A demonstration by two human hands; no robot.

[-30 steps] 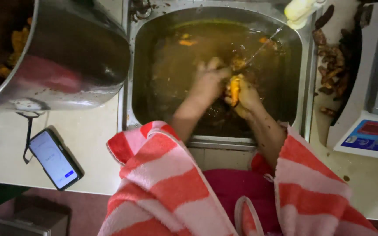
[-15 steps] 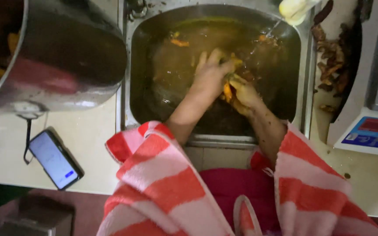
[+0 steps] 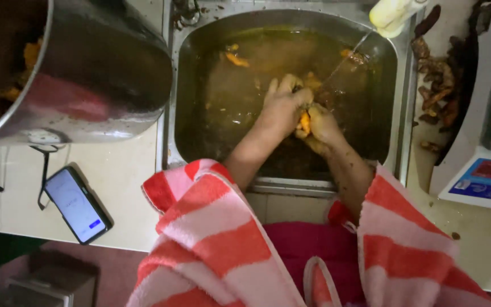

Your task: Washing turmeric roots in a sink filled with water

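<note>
Both hands are down in a steel sink (image 3: 404, 108) filled with murky brown water. My left hand (image 3: 282, 105) and my right hand (image 3: 320, 128) close together around one small orange root piece (image 3: 304, 122), pressed between them. A thin stream of water runs from the pale tap (image 3: 393, 14) at the top right onto the hands. More orange pieces (image 3: 237, 58) float near the sink's far side. Red and pink striped sleeves cover my forearms.
A large steel pot (image 3: 80, 74) with orange pieces inside stands on the counter at the left. A phone (image 3: 78, 203) with a lit screen lies near the counter's front edge. Dark peelings (image 3: 436, 85) lie right of the sink, beside a white scale (image 3: 484, 176).
The hands have stayed in the sink, rubbing the orange piece; the left hand has shifted over it so less of the piece shows. The view has tilted slightly.
</note>
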